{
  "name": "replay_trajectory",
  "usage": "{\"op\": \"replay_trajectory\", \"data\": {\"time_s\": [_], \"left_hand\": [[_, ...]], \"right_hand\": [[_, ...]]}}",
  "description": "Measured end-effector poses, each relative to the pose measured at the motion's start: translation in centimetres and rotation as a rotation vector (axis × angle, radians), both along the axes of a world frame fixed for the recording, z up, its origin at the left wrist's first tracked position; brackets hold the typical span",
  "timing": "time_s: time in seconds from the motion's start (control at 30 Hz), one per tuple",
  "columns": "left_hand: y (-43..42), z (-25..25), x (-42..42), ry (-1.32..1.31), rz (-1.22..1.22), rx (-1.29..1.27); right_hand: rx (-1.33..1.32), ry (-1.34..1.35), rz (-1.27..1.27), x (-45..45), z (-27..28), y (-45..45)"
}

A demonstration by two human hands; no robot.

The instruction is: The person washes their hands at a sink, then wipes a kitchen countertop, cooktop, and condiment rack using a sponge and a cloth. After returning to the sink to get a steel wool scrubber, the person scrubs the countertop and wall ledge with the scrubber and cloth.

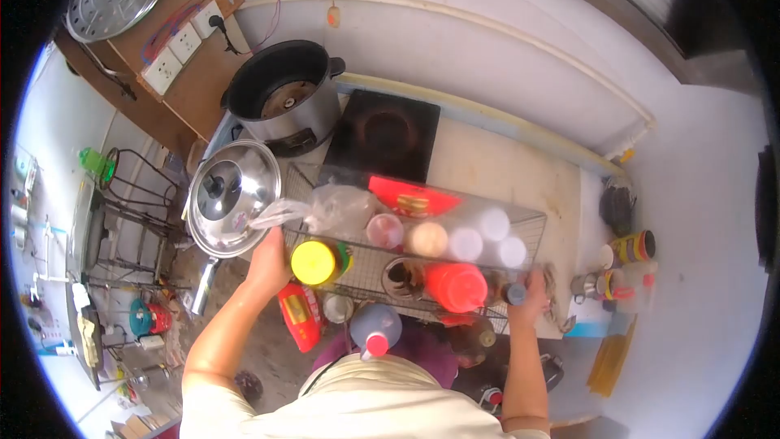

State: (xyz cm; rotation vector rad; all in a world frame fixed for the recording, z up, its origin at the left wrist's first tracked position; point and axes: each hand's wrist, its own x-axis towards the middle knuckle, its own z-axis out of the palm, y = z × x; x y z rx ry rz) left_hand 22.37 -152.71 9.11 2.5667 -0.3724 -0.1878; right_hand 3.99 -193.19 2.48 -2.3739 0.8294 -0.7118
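A wire rack (370,280) full of jars and bottles is in front of my body, over the counter's near edge. My left hand (270,260) is closed on its left end, beneath a knotted clear plastic bag (337,210). At the right end my right hand (532,297) grips the rack, beside a small dark-capped bottle (513,293); its fingers are partly blurred. In the rack are a yellow-lidded jar (314,262), a red-lidded container (457,287), a red packet (413,197) and several pale-lidded jars (465,244). A blue-grey bottle with a red cap (375,329) stands nearest my shirt.
Behind the rack, a black induction cooker (383,134) and an open electric cooker (284,97) stand on the counter (487,167). A lidded pan (236,199) is at left, its handle jutting toward me. Cans (632,248) and small containers stand at right, by the wall.
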Motion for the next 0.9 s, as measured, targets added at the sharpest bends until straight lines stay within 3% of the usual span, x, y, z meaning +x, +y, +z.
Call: {"op": "replay_trajectory", "data": {"time_s": [0.13, 0.33, 0.9], "left_hand": [[4.6, -2.3, 0.0, 0.088, -0.007, 0.001], [7.6, -6.8, 1.3, 0.019, -0.057, -0.016], [6.0, -9.2, 7.7, 0.013, 0.024, 0.067]], "right_hand": [[0.103, -0.065, 0.057, -1.5, -3.5, 3.6], [0.084, 0.137, 0.034, -1.0, -4.0, 7.4], [-0.101, 0.199, 0.004, 5.0, -5.4, 7.6]]}}
